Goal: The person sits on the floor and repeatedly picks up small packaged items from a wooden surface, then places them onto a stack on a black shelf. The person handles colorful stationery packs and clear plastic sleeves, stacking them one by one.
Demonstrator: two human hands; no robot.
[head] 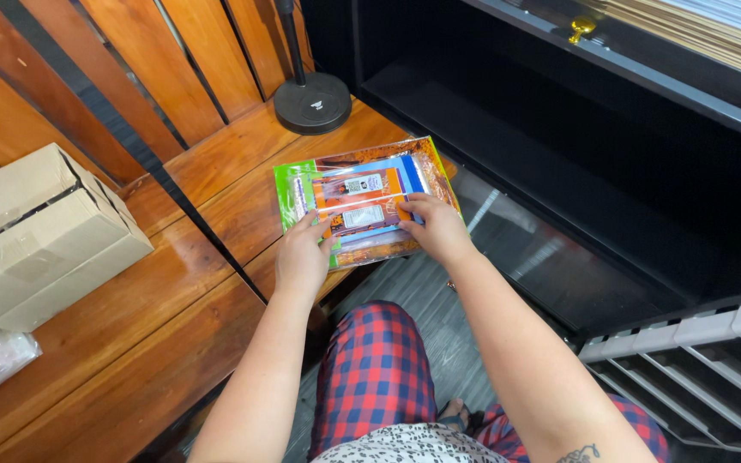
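Nearest to us are our knees in red and blue checked trousers, above a grey floor. Both forearms reach forward from there to the edge of the reddish-brown wooden plank bench.

Our left hand lies with its fingers flat on the near left corner of a flat clear plastic packet with a green edge strip and orange and blue cards inside; its grip is spread, pressing rather than pinching. Our right hand rests on the near right part of the same packet, fingers curled over the top face and apart, not clamped round anything that we can see.

The packet lies on the bench at its front corner, and its near edge seems to overhang the gap above the floor. That is the chief risk, in our judgement: the film is slick, both hands only press down, and a small pull toward us could slide the packet off the edge and drop it by our feet. The loose cards inside could also shift or buckle if the pressure is uneven.

To the left, well apart, sits a taped brown cardboard box. Beyond the packet stands a round black stand base with a pole, and to the right an open black shelf unit.
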